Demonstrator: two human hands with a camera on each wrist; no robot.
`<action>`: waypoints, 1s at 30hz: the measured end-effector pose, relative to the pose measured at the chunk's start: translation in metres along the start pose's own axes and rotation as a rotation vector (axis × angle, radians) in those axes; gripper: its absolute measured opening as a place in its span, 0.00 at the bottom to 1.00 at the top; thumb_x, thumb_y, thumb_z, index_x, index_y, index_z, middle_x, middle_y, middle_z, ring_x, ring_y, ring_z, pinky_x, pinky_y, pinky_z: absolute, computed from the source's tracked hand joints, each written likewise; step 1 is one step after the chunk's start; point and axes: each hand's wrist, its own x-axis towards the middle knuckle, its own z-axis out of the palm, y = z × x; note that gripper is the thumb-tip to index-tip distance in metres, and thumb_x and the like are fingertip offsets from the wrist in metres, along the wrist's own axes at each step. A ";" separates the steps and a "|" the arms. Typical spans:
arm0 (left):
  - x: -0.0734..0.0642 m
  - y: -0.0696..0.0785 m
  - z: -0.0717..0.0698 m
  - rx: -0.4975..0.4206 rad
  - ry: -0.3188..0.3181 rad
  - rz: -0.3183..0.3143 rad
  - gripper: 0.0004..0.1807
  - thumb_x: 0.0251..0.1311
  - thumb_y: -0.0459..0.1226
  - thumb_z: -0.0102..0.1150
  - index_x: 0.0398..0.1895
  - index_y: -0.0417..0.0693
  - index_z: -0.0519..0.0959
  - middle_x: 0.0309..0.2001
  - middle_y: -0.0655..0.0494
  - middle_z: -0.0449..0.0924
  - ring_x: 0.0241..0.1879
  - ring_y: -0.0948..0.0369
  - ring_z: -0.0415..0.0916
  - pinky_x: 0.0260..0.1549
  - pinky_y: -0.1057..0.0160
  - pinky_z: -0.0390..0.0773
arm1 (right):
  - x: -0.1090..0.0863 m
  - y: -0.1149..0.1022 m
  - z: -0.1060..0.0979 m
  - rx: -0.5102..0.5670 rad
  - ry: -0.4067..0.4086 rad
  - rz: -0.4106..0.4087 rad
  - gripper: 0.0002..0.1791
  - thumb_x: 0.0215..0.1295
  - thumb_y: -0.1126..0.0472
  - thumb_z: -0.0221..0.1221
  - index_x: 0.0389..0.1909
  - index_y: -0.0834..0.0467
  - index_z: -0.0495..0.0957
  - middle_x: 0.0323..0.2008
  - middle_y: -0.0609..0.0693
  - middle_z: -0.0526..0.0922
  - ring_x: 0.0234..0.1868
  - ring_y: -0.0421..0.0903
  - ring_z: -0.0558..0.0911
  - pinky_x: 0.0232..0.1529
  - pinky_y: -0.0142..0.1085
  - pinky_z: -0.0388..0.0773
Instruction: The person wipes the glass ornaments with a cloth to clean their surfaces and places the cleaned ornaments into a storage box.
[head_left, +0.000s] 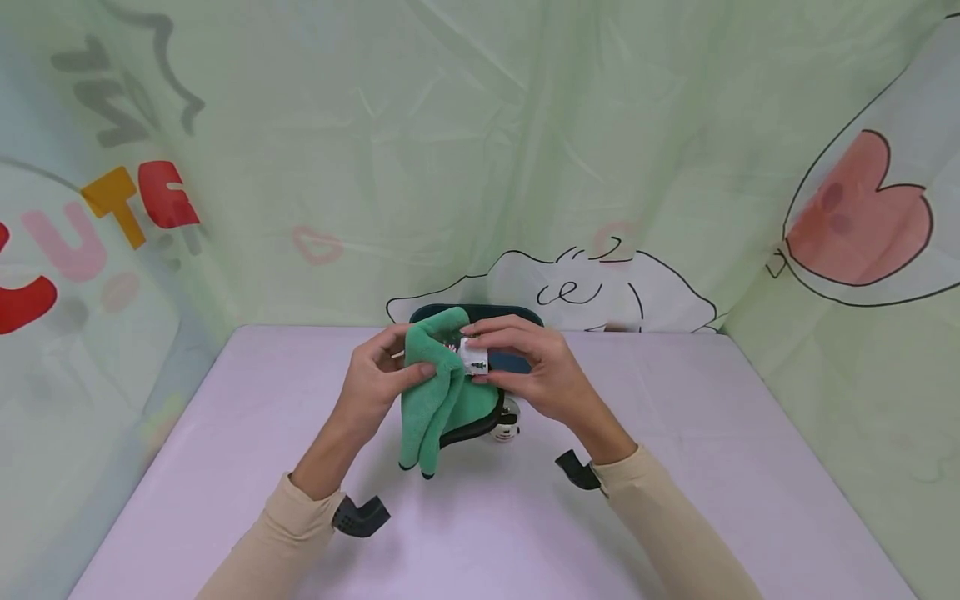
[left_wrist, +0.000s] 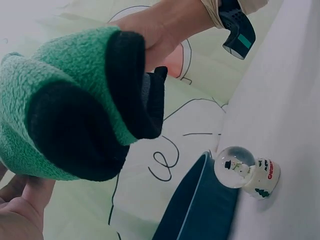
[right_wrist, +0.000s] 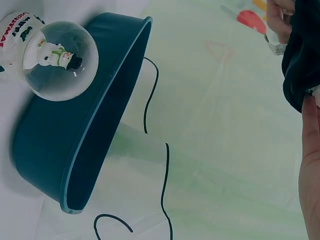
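A green fleecy cloth with black edging [head_left: 427, 408] hangs in folds from my left hand [head_left: 378, 371], whose thumb and fingers pinch it in the head view. My right hand [head_left: 536, 362] grips the white, tree-printed base of a snow globe [head_left: 475, 357]; the cloth covers much of its globe end. In the left wrist view the cloth [left_wrist: 65, 105] hides most of both hands' fingers. A second snow globe [right_wrist: 62, 60], with a snowman inside, stands on the table below the hands, partly behind the cloth in the head view.
A dark teal tub [right_wrist: 65, 135] stands behind the hands, next to the second snow globe. The pale table [head_left: 652, 417] ends at a printed curtain [head_left: 450, 167]. Black camera mounts [head_left: 362, 517] stick out from both wrists.
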 end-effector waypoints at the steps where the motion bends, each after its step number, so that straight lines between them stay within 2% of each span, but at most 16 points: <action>1: 0.000 0.000 0.000 0.001 -0.001 -0.009 0.26 0.58 0.29 0.70 0.60 0.35 0.76 0.50 0.50 0.81 0.45 0.55 0.85 0.46 0.63 0.84 | 0.000 0.000 0.000 -0.017 0.001 -0.007 0.28 0.48 0.78 0.73 0.53 0.60 0.83 0.57 0.56 0.82 0.62 0.52 0.79 0.59 0.40 0.80; 7: -0.001 0.000 0.000 -0.001 -0.002 -0.052 0.25 0.59 0.29 0.68 0.61 0.35 0.75 0.50 0.49 0.81 0.45 0.57 0.85 0.45 0.64 0.84 | -0.001 0.000 0.000 -0.056 -0.002 -0.023 0.27 0.49 0.77 0.74 0.51 0.58 0.84 0.56 0.55 0.83 0.62 0.51 0.79 0.61 0.38 0.78; 13: 0.000 0.000 0.001 -0.010 -0.001 -0.061 0.25 0.60 0.30 0.69 0.61 0.35 0.75 0.50 0.49 0.81 0.44 0.57 0.85 0.44 0.64 0.84 | -0.001 0.000 -0.001 -0.066 -0.010 -0.021 0.26 0.49 0.77 0.74 0.51 0.57 0.84 0.56 0.54 0.84 0.62 0.51 0.79 0.61 0.38 0.78; 23: -0.001 0.001 0.003 0.011 -0.028 -0.048 0.25 0.60 0.32 0.71 0.60 0.37 0.76 0.50 0.49 0.80 0.42 0.56 0.84 0.43 0.63 0.84 | -0.002 0.000 -0.003 -0.084 -0.019 -0.037 0.26 0.49 0.75 0.75 0.51 0.57 0.85 0.55 0.54 0.84 0.61 0.50 0.80 0.61 0.38 0.78; 30: 0.000 -0.001 0.002 0.074 -0.054 0.000 0.26 0.59 0.35 0.73 0.60 0.39 0.77 0.51 0.49 0.79 0.45 0.53 0.80 0.44 0.63 0.82 | -0.003 0.001 -0.003 -0.059 -0.014 -0.027 0.28 0.47 0.75 0.76 0.52 0.59 0.84 0.56 0.55 0.84 0.60 0.51 0.80 0.57 0.38 0.81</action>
